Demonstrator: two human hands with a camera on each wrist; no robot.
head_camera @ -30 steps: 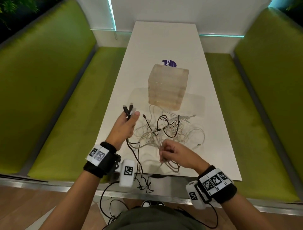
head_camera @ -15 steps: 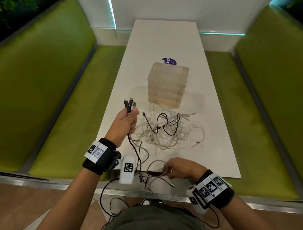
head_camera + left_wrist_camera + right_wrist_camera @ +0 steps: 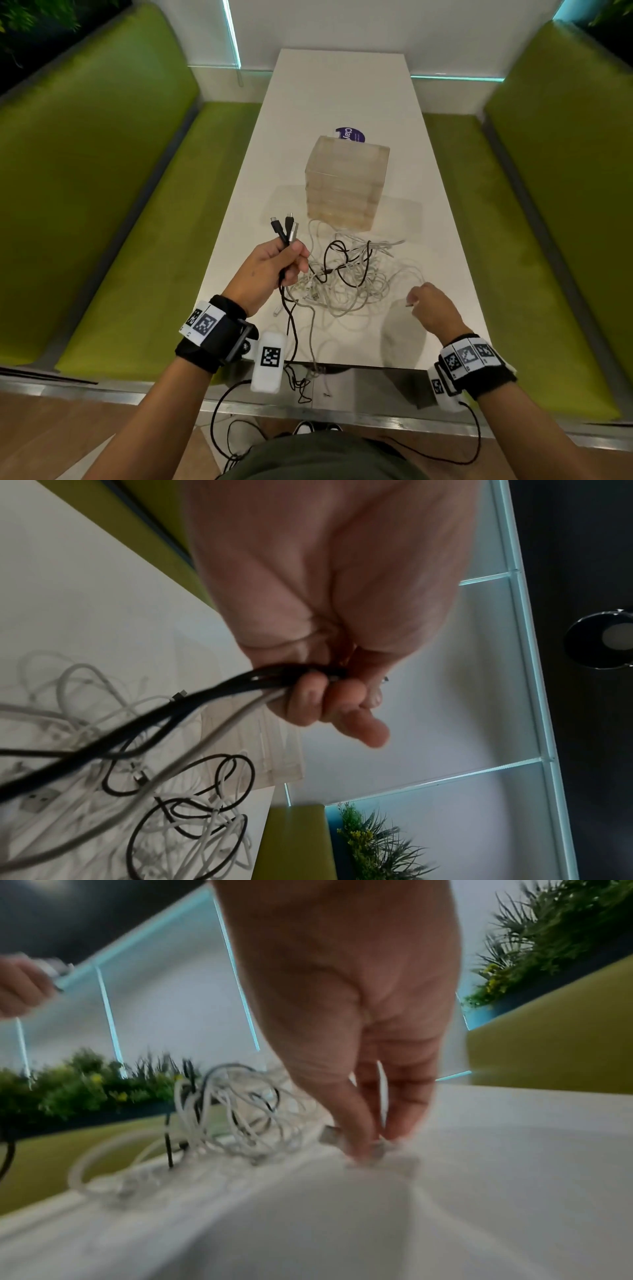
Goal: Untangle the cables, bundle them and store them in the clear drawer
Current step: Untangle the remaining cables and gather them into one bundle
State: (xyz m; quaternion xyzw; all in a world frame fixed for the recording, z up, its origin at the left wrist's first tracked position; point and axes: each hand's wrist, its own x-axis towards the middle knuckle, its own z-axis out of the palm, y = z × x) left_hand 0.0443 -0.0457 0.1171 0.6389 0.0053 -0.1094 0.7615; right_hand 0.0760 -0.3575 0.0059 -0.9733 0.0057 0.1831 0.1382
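A tangle of white and black cables (image 3: 349,274) lies on the white table (image 3: 342,96) in front of a clear drawer unit (image 3: 346,185). My left hand (image 3: 284,260) is raised left of the tangle and grips three cable ends, two black and one grey. Their plugs (image 3: 284,226) stick up above the fist. In the left wrist view the fingers (image 3: 308,704) curl round those cables, which trail down to the tangle (image 3: 192,818). At the tangle's right edge my right hand (image 3: 414,303) is down at the table. Its fingertips (image 3: 359,1139) pinch a white cable's plug (image 3: 330,1134), blurred.
A purple round sticker (image 3: 350,134) lies behind the drawer unit. Green benches (image 3: 144,205) run along both long sides of the table. Black and white cable lengths (image 3: 301,377) hang over the near table edge.
My right hand let go of the cable it had pulled to the near edge and moved forward and right to the tangle's right side. The left hand kept its grip, nearly still.
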